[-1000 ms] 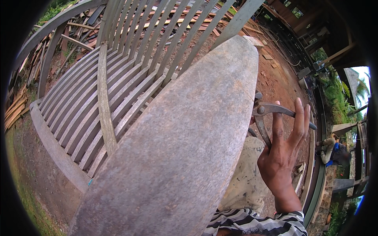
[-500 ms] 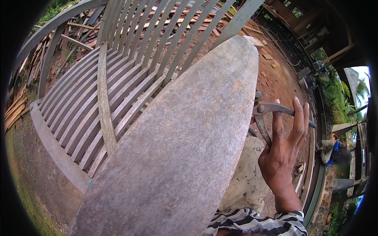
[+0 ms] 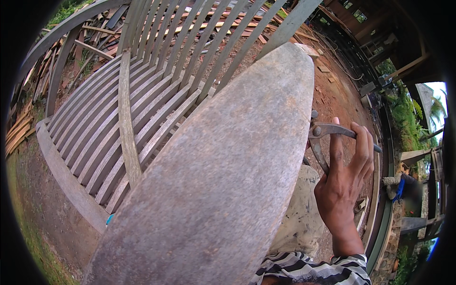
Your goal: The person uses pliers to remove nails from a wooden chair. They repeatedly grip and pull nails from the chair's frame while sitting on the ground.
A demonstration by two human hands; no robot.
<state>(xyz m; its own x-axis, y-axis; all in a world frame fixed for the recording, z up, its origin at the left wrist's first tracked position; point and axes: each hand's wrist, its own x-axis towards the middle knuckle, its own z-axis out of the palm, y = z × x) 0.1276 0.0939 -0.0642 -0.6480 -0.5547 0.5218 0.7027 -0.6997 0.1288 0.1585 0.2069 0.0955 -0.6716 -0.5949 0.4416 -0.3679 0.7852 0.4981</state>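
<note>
From where I stand, the person's right hand (image 3: 341, 178) is the only one of the two I can see; what the left is doing I cannot tell. The right hand's grip is closed, fairly loosely, around a single pair of dark metal pincers (image 3: 318, 130), which sits just beside the right edge of the broad grey wooden board (image 3: 213, 161). Its two handles stand well apart: the upper one crosses the index finger and passes under the fingers next to it, while the lower runs down toward the palm. Held so, I judge, the fingers can control both handles, spreading or squeezing them. The jaws are mostly hidden by the board's edge, so whether they bite on anything I can't say. There is one such board, tapering at its far end, lying across the near side of the slatted seat (image 3: 72, 183), perhaps as its armrest. One narrow rail (image 3: 125, 114) crosses above the seat, probably another arm support. The seat has at least seven slats, and the upright backrest (image 3: 289, 29) at least seven more; overlap spoils an exact count. I count one striped sleeve (image 3: 311, 268), and one co-worker (image 3: 399, 189), blurred, off to the right.
</note>
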